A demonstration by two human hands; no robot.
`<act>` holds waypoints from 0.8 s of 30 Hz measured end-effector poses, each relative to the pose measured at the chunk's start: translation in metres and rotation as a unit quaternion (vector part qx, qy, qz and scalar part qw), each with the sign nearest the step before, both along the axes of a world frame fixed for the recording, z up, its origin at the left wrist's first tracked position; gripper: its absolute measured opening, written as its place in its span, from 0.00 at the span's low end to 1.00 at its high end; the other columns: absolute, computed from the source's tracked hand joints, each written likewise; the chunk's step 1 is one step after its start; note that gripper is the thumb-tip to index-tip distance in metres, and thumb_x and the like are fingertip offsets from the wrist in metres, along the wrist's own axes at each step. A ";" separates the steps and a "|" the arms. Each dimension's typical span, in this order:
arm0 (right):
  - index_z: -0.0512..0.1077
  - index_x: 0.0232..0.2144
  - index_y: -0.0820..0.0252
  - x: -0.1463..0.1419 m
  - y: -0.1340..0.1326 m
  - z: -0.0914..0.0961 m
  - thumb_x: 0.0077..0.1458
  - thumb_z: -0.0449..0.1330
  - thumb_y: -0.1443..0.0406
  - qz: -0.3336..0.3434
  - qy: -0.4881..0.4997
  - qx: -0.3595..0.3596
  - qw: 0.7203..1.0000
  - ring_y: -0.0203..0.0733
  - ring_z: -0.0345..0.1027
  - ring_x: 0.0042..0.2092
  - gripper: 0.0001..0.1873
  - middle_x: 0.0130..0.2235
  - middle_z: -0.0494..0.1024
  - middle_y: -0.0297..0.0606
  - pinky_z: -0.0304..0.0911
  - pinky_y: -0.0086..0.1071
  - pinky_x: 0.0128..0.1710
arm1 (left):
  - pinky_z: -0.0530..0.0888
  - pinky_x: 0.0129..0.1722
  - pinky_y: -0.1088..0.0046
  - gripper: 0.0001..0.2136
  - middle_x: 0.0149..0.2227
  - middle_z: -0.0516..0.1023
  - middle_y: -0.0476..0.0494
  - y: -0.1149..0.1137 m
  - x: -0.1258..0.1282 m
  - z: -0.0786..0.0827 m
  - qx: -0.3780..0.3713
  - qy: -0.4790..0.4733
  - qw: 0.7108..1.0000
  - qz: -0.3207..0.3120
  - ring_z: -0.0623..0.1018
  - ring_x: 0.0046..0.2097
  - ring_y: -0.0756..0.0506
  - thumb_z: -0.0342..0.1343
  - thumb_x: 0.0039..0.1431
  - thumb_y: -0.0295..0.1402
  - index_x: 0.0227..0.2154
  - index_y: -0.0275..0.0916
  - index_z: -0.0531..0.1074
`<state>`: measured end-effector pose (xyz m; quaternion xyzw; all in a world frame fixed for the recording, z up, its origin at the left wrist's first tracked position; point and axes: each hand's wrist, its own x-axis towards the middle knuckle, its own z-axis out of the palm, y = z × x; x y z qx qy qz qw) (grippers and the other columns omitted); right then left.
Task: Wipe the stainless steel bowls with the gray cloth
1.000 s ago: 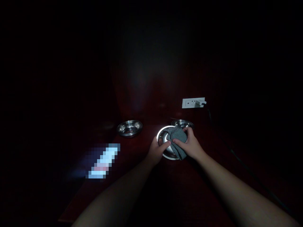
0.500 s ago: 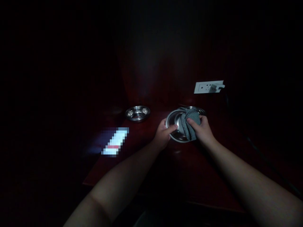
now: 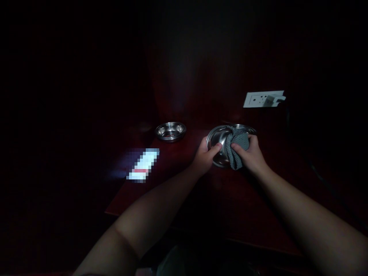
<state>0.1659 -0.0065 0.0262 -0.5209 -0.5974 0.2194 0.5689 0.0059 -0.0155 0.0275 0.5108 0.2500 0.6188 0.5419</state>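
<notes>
A shiny steel bowl point(image 3: 222, 150) is held above the dark red table, tilted. My left hand point(image 3: 207, 154) grips its left side, thumb pressed on the metal. My right hand point(image 3: 250, 152) is closed around a folded grey-green cloth point(image 3: 236, 147), which lies against the bowl's right part; the thumb is on the cloth and the other fingers are hidden behind. Part of another steel dish point(image 3: 244, 127) shows behind the cloth and right hand.
Another steel bowl point(image 3: 170, 131) sits on the table point(image 3: 184, 191) at the left. Nearer the left edge lies a lit, pixelated rectangle point(image 3: 143, 165), apparently a screen. On the back wall is a white socket plate point(image 3: 255, 99) with a plug in it. Surroundings are very dark.
The held bowl has turned, so its surface faces differently, and the cloth has shifted slightly on it. The whole view has moved a little, with table and socket appearing shifted right and up.
</notes>
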 end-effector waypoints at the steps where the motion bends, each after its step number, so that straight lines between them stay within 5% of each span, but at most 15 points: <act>1: 0.58 0.41 0.57 0.000 -0.001 0.000 0.35 0.64 0.48 0.001 -0.006 0.011 1.000 0.48 0.65 0.41 0.33 0.41 0.69 0.41 0.61 0.45 0.43 | 0.63 0.51 0.60 0.19 0.45 0.71 0.40 -0.001 0.000 0.001 0.007 0.002 1.000 0.000 0.70 0.48 0.42 0.58 0.49 0.34 0.45 0.37 0.64; 24: 0.58 0.40 0.56 -0.002 -0.002 0.005 0.34 0.65 0.48 0.009 -0.020 0.001 1.000 0.49 0.66 0.42 0.34 0.40 0.69 0.41 0.62 0.44 0.43 | 0.64 0.49 0.61 0.16 0.41 0.73 0.42 -0.005 0.001 0.006 -0.013 -0.003 1.000 0.017 0.71 0.46 0.43 0.58 0.49 0.33 0.41 0.37 0.66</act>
